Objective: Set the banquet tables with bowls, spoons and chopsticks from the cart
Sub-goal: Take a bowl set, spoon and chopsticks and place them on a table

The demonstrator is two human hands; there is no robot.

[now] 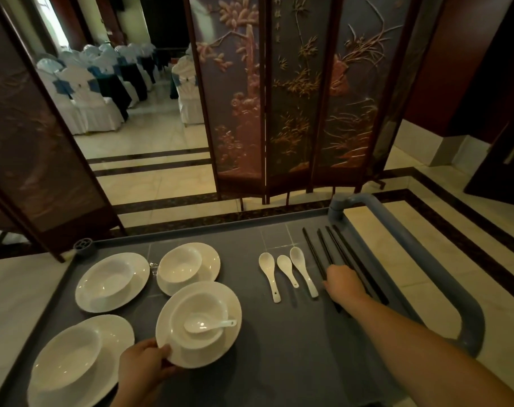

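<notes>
While the grey cart point(279, 348) faces a carved screen point(294, 98), left grip point(144, 362) pinches plate point(220, 352); right grip point(342, 282) unclear.

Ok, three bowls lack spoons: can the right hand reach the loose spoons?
Likely yes: the right hand rests on the chopsticks, right beside the loose spoons, and nothing lies over or between them.

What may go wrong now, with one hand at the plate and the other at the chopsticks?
1. The left hand grips the white round plate only at its rim; tilted, its white bowl and white ceramic spoon may slide.
2. The loose black chopsticks under the right hand may roll apart.
</notes>
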